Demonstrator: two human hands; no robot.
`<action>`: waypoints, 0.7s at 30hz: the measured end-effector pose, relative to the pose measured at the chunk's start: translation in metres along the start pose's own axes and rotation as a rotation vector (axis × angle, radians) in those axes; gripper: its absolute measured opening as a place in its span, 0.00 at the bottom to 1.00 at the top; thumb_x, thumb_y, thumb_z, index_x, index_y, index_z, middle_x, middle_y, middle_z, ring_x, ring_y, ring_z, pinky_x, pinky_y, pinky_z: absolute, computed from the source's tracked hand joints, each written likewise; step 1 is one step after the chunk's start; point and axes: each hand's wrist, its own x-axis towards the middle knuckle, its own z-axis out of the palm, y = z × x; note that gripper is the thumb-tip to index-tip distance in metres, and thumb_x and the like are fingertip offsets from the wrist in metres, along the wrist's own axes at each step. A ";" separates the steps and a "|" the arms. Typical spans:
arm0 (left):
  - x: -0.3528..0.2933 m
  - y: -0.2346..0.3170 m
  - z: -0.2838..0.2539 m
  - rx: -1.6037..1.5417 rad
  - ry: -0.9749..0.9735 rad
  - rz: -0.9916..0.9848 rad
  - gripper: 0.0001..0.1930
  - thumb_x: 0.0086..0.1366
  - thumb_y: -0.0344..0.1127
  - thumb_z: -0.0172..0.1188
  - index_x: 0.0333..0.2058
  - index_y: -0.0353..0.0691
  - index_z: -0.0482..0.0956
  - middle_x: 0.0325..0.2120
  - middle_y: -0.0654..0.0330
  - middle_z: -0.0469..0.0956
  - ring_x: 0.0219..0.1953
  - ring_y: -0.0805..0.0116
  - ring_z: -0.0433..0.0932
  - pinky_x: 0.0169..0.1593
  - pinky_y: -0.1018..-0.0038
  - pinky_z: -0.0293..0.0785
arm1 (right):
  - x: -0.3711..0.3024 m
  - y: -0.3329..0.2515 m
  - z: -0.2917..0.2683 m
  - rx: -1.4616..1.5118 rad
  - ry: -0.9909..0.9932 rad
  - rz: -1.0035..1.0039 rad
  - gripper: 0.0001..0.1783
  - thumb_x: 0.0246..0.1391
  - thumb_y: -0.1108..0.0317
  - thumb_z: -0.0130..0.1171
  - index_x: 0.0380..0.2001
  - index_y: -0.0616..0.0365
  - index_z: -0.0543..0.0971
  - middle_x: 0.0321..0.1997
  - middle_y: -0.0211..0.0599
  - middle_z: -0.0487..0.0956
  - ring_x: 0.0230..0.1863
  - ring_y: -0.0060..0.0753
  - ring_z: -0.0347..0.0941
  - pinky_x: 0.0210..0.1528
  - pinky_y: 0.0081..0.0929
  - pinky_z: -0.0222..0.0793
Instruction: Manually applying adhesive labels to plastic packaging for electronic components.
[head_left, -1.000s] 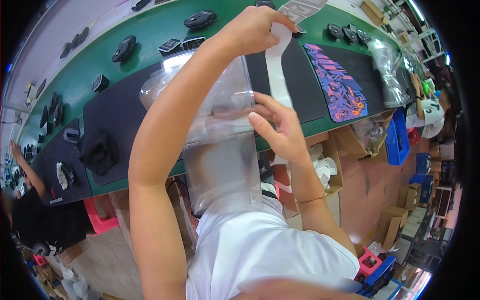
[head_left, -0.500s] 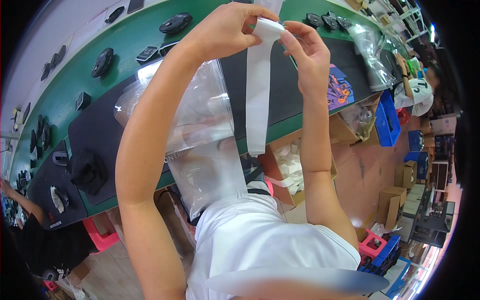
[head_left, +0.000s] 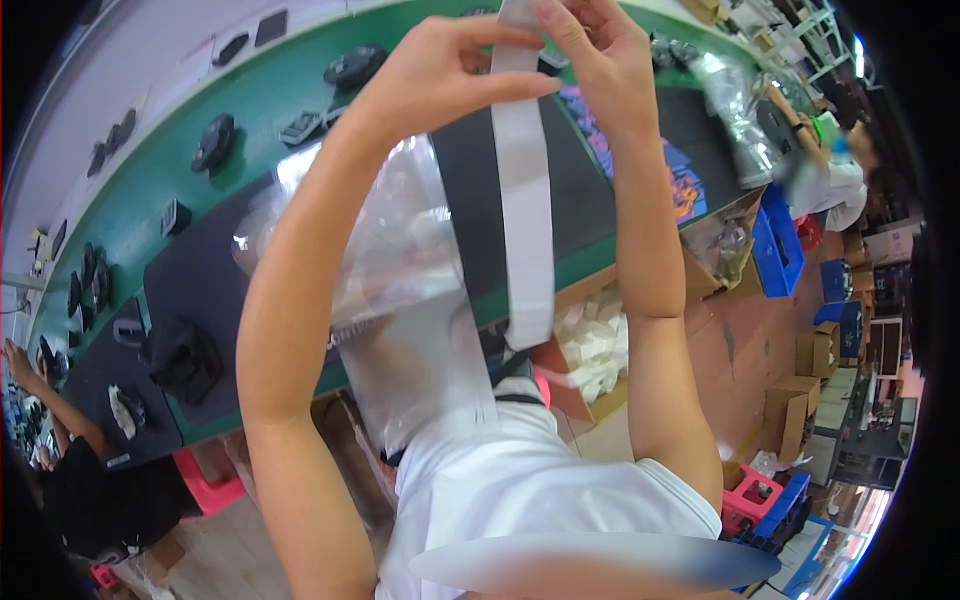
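Note:
A long white strip (head_left: 524,200), like label tape or backing paper, hangs from the top of the view past the table edge. At its upper end my right hand (head_left: 610,60) pinches it between thumb and fingers; the top of the strip is cut off by the view's edge. My left hand (head_left: 440,75) is beside the strip, thumb and fingers spread apart around it without visibly gripping. Below my left forearm, clear plastic bags (head_left: 400,230) lie stacked on the dark mat (head_left: 475,160), overhanging towards my lap.
Black computer mice (head_left: 213,142) stand along the green table (head_left: 255,85). A colourful printed sheet (head_left: 685,190) lies at the right. Below the edge is a cardboard box of white scraps (head_left: 590,345), with a blue crate (head_left: 778,245) farther right. Other people work at both sides.
My left hand has loosened from the strip, its thumb and fingers now apart. My right hand has risen with the strip's upper end, and the view has shifted slightly.

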 end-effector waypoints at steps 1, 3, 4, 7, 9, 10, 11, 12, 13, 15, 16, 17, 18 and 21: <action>0.001 0.007 0.000 0.016 -0.014 -0.016 0.20 0.61 0.35 0.69 0.51 0.37 0.82 0.34 0.63 0.84 0.35 0.82 0.77 0.38 0.81 0.74 | 0.017 -0.004 -0.011 -0.075 -0.094 0.009 0.18 0.57 0.57 0.66 0.38 0.64 0.83 0.34 0.31 0.83 0.37 0.22 0.77 0.39 0.23 0.69; 0.002 -0.023 0.001 0.021 0.030 0.042 0.16 0.59 0.39 0.72 0.41 0.33 0.85 0.34 0.58 0.85 0.34 0.74 0.82 0.39 0.72 0.77 | 0.040 -0.009 -0.001 -0.258 -0.041 -0.238 0.19 0.56 0.55 0.68 0.37 0.64 0.82 0.35 0.34 0.84 0.37 0.20 0.76 0.42 0.25 0.70; 0.001 -0.026 0.000 0.073 0.033 0.058 0.14 0.59 0.37 0.71 0.40 0.33 0.85 0.32 0.57 0.85 0.32 0.75 0.81 0.39 0.73 0.77 | 0.052 -0.018 0.003 -0.184 -0.095 -0.200 0.20 0.57 0.55 0.67 0.39 0.63 0.82 0.36 0.35 0.85 0.39 0.21 0.76 0.45 0.25 0.70; -0.005 -0.024 -0.001 -0.115 0.011 -0.051 0.15 0.59 0.38 0.71 0.40 0.34 0.86 0.30 0.58 0.85 0.30 0.75 0.81 0.35 0.75 0.76 | 0.082 -0.069 0.028 0.258 -0.187 -0.130 0.18 0.62 0.58 0.62 0.43 0.63 0.81 0.39 0.36 0.85 0.36 0.21 0.78 0.41 0.28 0.74; -0.002 -0.039 0.002 -0.070 0.018 -0.086 0.15 0.58 0.38 0.71 0.40 0.33 0.86 0.31 0.57 0.86 0.29 0.75 0.81 0.35 0.75 0.76 | 0.122 -0.092 0.036 0.202 -0.180 -0.198 0.18 0.63 0.58 0.59 0.44 0.65 0.81 0.36 0.38 0.86 0.36 0.20 0.79 0.40 0.26 0.75; -0.001 -0.038 0.004 -0.094 0.048 -0.045 0.15 0.59 0.38 0.71 0.40 0.33 0.86 0.32 0.56 0.86 0.28 0.73 0.81 0.35 0.74 0.77 | 0.148 -0.105 0.039 0.148 -0.158 -0.234 0.19 0.64 0.58 0.57 0.44 0.66 0.80 0.34 0.39 0.86 0.35 0.20 0.80 0.39 0.25 0.75; 0.000 -0.021 0.000 0.011 -0.001 -0.119 0.12 0.62 0.30 0.68 0.43 0.31 0.84 0.39 0.58 0.84 0.37 0.75 0.81 0.43 0.77 0.77 | 0.175 -0.113 0.043 0.077 -0.161 -0.324 0.19 0.65 0.59 0.54 0.43 0.67 0.79 0.30 0.39 0.85 0.33 0.22 0.81 0.38 0.24 0.76; 0.000 -0.019 0.000 0.036 0.085 -0.060 0.13 0.61 0.33 0.69 0.43 0.33 0.84 0.41 0.57 0.83 0.38 0.75 0.80 0.43 0.77 0.77 | 0.201 -0.127 0.050 0.009 -0.161 -0.415 0.20 0.66 0.59 0.51 0.43 0.68 0.79 0.26 0.38 0.85 0.31 0.24 0.82 0.37 0.24 0.77; -0.003 -0.022 0.001 0.061 0.174 -0.008 0.13 0.61 0.35 0.69 0.43 0.35 0.84 0.43 0.57 0.81 0.38 0.74 0.80 0.42 0.76 0.76 | 0.220 -0.141 0.063 -0.076 -0.085 -0.430 0.19 0.67 0.61 0.50 0.40 0.69 0.80 0.28 0.42 0.85 0.32 0.29 0.82 0.38 0.27 0.76; -0.008 -0.024 -0.001 0.135 0.224 0.039 0.13 0.61 0.36 0.69 0.43 0.36 0.84 0.44 0.57 0.80 0.38 0.74 0.79 0.41 0.76 0.75 | 0.249 -0.164 0.091 -0.134 -0.074 -0.457 0.21 0.67 0.61 0.47 0.38 0.71 0.81 0.27 0.48 0.84 0.33 0.36 0.81 0.41 0.33 0.76; -0.005 -0.022 -0.001 0.194 0.265 0.097 0.14 0.61 0.38 0.69 0.43 0.38 0.84 0.45 0.57 0.79 0.38 0.74 0.78 0.39 0.76 0.74 | 0.260 -0.171 0.100 -0.116 -0.133 -0.479 0.24 0.67 0.59 0.45 0.37 0.71 0.82 0.26 0.51 0.84 0.32 0.39 0.82 0.42 0.36 0.76; -0.002 -0.019 -0.002 0.204 0.261 0.103 0.14 0.61 0.38 0.69 0.43 0.38 0.84 0.45 0.57 0.79 0.38 0.74 0.78 0.39 0.76 0.74 | 0.267 -0.174 0.110 -0.111 -0.124 -0.486 0.24 0.67 0.59 0.45 0.37 0.71 0.82 0.26 0.51 0.84 0.32 0.39 0.82 0.42 0.36 0.76; -0.001 -0.014 -0.003 0.210 0.230 0.054 0.14 0.61 0.39 0.70 0.42 0.40 0.85 0.45 0.57 0.79 0.36 0.75 0.77 0.37 0.77 0.73 | 0.271 -0.172 0.125 -0.077 -0.168 -0.460 0.24 0.66 0.56 0.46 0.37 0.69 0.82 0.28 0.47 0.85 0.32 0.42 0.82 0.42 0.37 0.77; 0.000 -0.018 0.000 0.173 0.243 0.096 0.13 0.60 0.39 0.69 0.41 0.40 0.85 0.43 0.59 0.79 0.31 0.77 0.74 0.34 0.80 0.71 | 0.259 -0.153 0.150 -0.081 -0.167 -0.496 0.22 0.67 0.57 0.47 0.38 0.67 0.81 0.26 0.40 0.85 0.29 0.39 0.83 0.38 0.33 0.77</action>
